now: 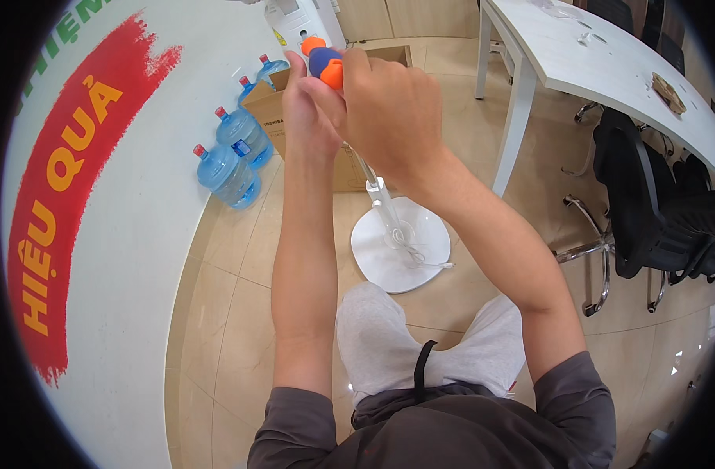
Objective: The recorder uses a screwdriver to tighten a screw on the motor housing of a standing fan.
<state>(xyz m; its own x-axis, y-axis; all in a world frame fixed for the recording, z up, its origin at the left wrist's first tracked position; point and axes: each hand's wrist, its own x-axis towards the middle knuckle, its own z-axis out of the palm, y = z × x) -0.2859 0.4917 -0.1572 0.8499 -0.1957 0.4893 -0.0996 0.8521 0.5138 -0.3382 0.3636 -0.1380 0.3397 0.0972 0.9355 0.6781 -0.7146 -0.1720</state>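
In front of me, both hands meet at the top of a white stand with a round base (369,258) and a thin metal pole (365,167). My right hand (394,113) is closed around a rounded blue-and-orange piece (324,64) that looks like a tool handle. Its far end pokes out past my fingers. Close against it on the left is my left hand (314,117), its palm turned inward and one digit pointing up. The rest of its fingers curl out of sight, and what they grip is hidden. A white cable (408,248) lies coiled on the base.
Behind the stand is an open cardboard box (357,173). Several blue water bottles (228,176) line the white wall (123,313) on the left, near a white dispenser (314,19). At right stand a white table (600,55) and a black office chair (635,195).
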